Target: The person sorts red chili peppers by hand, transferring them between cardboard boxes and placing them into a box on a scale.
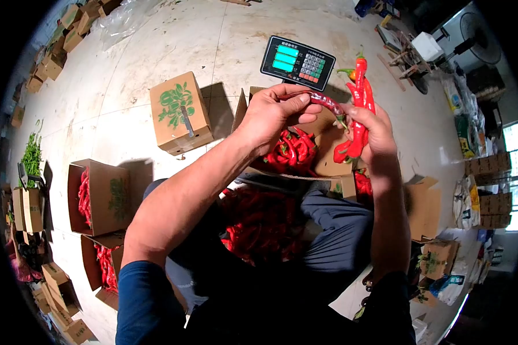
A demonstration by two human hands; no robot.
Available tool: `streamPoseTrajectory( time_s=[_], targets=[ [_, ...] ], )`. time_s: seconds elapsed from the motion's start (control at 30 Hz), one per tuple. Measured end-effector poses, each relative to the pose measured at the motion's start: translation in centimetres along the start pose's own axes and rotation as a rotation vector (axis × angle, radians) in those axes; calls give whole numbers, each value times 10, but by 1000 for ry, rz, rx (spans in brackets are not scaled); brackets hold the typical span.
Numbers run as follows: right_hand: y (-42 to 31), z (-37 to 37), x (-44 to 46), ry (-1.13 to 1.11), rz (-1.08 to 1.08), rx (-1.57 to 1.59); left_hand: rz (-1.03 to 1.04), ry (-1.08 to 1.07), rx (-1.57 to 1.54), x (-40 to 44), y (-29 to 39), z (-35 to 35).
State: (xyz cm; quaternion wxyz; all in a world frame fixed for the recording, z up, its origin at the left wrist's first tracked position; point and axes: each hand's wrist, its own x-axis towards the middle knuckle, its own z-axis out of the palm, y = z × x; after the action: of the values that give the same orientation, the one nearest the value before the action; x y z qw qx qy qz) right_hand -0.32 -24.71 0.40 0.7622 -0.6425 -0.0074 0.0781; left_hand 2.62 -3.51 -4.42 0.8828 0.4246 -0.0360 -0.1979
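My left hand (pixel 282 110) pinches one dark red chili pepper (pixel 327 102), whose green stem end points toward my other hand. Several bright red chili peppers (pixel 361 92) stand up bunched in my right hand (pixel 375 129), its fingers wrapped round them. Both hands hover over an open cardboard box (pixel 334 164) partly filled with red chili peppers (pixel 292 150). Behind it rises the lit display and keypad of a weighing scale (pixel 297 62). Down between my knees lies a big heap of red chili peppers (pixel 262 224).
A closed carton (pixel 180 113) with a green print and a dark strip-like object on top sits left of the scale. Open boxes of red peppers (pixel 101 198) stand farther left, near a pile of green peppers (pixel 32 155). A fan (pixel 479 39) is at the upper right.
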Motion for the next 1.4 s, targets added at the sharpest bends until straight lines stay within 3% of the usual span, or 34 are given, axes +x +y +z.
streamPoseTrajectory(
  time_s=[0.3,0.6,0.9,1.27,1.3,1.4],
  targets=[
    [7,5,1,6,10,-114,48,2,-31,-2,-3,-3],
    [14,1,-1,-4,92,207,55,-111,97,-6,1,-9],
    [5,0,-4,-26,-84,-114,58,-166,58,-13,1,-12],
    [5,-7,-5,-83,-92,-86,-33,-183,12,-20,8,-18],
    [4,-9,-5,-86,-95,-55,-30,-212,103,-23,10,-19],
    [0,-11,-8,-78,-63,1,-53,-572,852,-40,19,-19]
  ],
)
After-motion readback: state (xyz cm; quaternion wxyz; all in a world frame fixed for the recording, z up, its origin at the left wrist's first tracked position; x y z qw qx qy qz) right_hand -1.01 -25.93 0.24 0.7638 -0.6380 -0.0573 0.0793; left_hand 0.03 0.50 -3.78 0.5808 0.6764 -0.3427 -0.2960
